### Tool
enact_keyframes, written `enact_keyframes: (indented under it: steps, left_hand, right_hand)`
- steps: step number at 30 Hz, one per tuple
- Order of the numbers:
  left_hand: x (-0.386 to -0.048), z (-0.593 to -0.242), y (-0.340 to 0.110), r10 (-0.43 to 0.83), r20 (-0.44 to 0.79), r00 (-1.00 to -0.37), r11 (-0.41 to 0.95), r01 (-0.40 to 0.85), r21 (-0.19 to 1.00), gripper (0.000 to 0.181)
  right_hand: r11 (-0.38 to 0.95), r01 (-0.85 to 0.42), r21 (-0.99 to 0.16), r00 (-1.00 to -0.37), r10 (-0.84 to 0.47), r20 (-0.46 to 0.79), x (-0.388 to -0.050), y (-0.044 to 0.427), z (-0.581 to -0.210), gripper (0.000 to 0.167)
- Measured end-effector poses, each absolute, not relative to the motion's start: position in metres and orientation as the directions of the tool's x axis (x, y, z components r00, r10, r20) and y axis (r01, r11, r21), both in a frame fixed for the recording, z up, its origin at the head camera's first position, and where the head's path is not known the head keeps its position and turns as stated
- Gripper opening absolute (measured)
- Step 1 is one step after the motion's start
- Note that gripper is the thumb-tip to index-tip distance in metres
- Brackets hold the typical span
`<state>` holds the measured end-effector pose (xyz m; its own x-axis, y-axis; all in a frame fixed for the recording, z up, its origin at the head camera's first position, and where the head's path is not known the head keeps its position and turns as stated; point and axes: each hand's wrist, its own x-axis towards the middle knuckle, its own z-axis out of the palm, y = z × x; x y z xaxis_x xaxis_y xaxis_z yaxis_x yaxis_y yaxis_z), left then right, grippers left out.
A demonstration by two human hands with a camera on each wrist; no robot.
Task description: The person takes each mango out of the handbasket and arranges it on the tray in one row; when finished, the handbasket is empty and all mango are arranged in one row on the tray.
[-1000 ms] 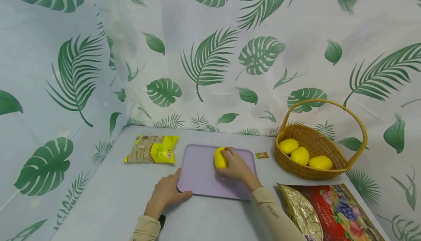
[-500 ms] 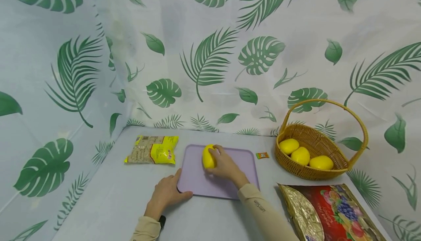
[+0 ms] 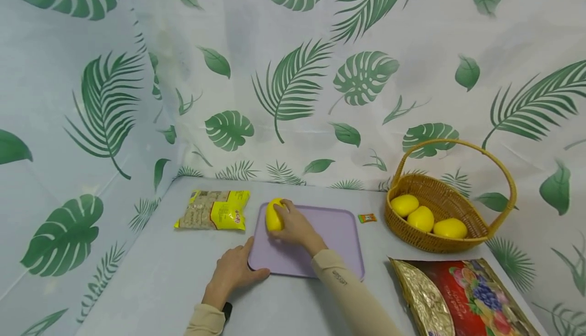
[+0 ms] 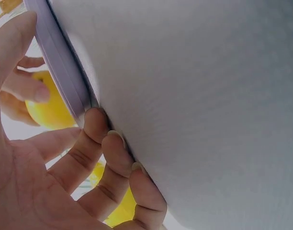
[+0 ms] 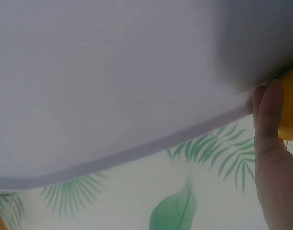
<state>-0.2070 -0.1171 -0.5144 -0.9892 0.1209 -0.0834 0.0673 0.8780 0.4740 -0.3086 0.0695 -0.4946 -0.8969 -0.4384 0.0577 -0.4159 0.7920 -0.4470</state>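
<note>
A yellow mango (image 3: pixel 272 217) is over the left part of a lilac tray (image 3: pixel 336 236) in the head view. My right hand (image 3: pixel 295 225) grips it from the right side, fingers round its top and thumb low. Whether the mango touches the tray is hard to tell. My left hand (image 3: pixel 234 270) holds the tray's near left corner, its thumb along the near edge and its fingers at the left side. In the left wrist view, those fingers (image 4: pixel 115 153) bend beside the tray rim (image 4: pixel 60 62). The right wrist view shows only part of the mango (image 5: pixel 291 105), behind the fingers.
A wicker basket (image 3: pixel 432 242) with three yellow mangoes (image 3: pixel 420 219) stands at the right. A small wrapped candy (image 3: pixel 367 218) lies between tray and basket. A yellow food packet (image 3: pixel 215 210) is at the back left, a red and gold candy bag (image 3: pixel 467 295) at the front right.
My right hand has carried the mango leftward across the tray, from right of its middle to near its left side. My left hand has stayed at the tray's corner.
</note>
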Motion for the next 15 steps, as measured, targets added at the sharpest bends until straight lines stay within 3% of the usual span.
enact_keyframes:
  steps: [15]
  left_hand:
    - [-0.208,-0.515,-0.118,0.129,-0.091,-0.988,0.878,0.071,0.473,0.101]
  right_hand:
    - [0.804,-0.405,-0.437,-0.899,-0.437,0.03,-0.319,0.045,-0.501,0.084]
